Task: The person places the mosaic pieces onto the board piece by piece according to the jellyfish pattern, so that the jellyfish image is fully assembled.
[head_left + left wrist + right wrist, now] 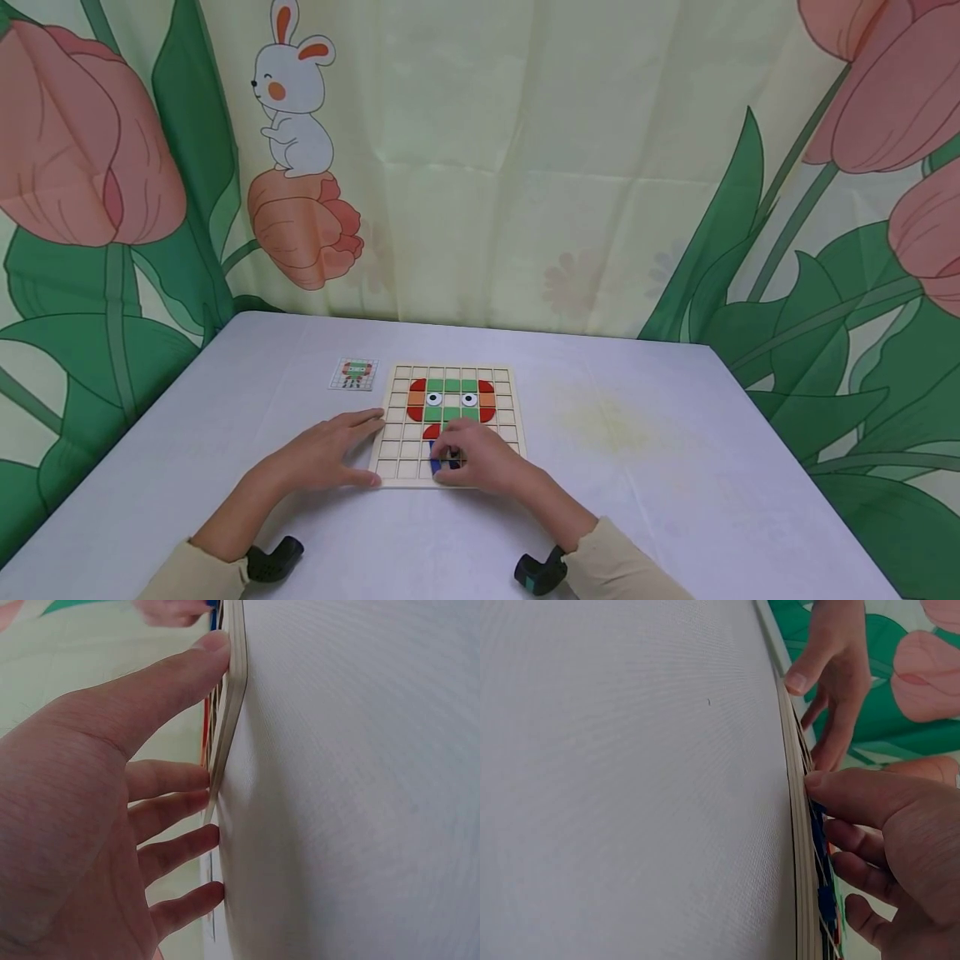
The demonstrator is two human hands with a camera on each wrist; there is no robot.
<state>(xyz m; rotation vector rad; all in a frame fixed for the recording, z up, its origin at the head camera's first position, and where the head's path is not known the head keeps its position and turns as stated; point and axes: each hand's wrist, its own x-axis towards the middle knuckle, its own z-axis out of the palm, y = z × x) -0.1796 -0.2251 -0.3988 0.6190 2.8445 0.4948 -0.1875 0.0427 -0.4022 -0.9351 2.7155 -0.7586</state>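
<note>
A square wooden grid board lies on the table with coloured tiles set in its cells. Red, orange and green tiles and two eye tiles make a face shape. Below are a red curved tile and blue tiles. My right hand bends over the board's lower middle, thumb and fingertips at the ends of a blue tile; its fingers partly hide the cells there. At the board's left edge my left hand rests with fingers spread, thumb touching the board's side.
A small picture card with a gridded figure lies left of the board's upper corner. White cloth covers the table. A patterned curtain with tulips and a rabbit hangs behind its far edge. A dark device sits on each wrist.
</note>
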